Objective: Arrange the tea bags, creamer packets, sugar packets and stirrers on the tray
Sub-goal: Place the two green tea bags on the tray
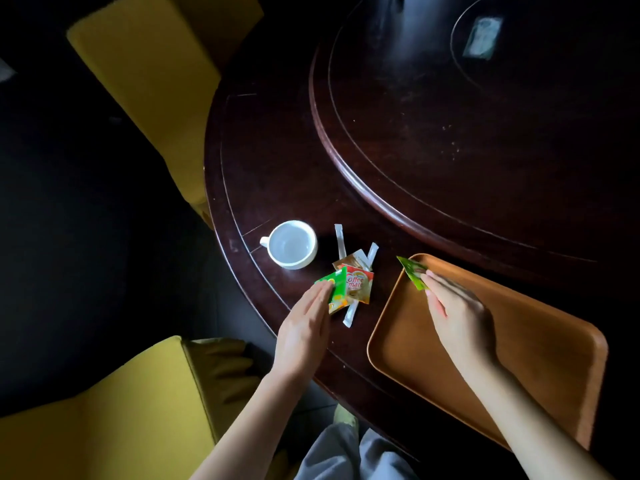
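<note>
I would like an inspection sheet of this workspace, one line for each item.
Surface: dark round wooden table with raised inner disc.
Job's things: wooden tray bare except the green packet at its far left corner; pile of packets and white sticks beside it.
Clutter: white cup.
Grippers: left hand touches the pile; right hand holds the green packet.
Cables: nothing seen.
Surroundings: yellow chairs.

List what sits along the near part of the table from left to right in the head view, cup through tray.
White cup → left hand on a green tea bag → Coffee-mate creamer packet → right hand holding another green tea bag at the tray's far left corner → wooden tray.
</note>
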{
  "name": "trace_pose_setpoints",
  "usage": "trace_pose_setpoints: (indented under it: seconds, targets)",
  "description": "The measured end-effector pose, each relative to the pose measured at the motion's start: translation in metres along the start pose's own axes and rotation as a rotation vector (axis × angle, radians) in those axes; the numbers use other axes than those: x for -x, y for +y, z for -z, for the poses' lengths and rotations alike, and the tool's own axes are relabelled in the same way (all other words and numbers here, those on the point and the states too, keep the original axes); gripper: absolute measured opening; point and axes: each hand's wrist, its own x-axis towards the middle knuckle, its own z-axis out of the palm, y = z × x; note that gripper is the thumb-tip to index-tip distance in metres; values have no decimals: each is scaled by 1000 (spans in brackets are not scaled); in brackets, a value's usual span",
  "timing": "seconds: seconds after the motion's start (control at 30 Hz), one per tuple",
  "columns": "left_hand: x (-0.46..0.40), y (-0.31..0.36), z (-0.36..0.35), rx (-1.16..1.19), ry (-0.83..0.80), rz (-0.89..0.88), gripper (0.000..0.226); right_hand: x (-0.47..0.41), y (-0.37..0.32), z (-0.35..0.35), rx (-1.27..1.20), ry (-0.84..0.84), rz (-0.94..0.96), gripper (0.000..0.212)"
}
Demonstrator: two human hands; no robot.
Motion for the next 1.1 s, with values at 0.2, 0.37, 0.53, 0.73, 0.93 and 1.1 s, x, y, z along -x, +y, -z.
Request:
trace_pose_setpoints:
  seconds: [0.2,0.37,0.53,0.73,0.93,1.1]
  targets:
    - [-18,50,-52,-96,-267,-345,41,36,31,-1,121,-185,-205,50]
    - [-30,60,-84,-157,-448,-451,43,64,50,9,244,-157,-195,24]
    - [-21,64,-74,-243,-532,-434,53,74,47,17,318,-270,-115,55]
    - [-2,65,-76,-350,-621,-383,56,86,58,7,407,-307,-90,58]
    - [-21,66,-80,-410,-617,-418,65,87,59,3,437,-282,-95,50]
    - [-36,68,-88,-430,-586,-431,58,74,58,2,456,-240,-120,50]
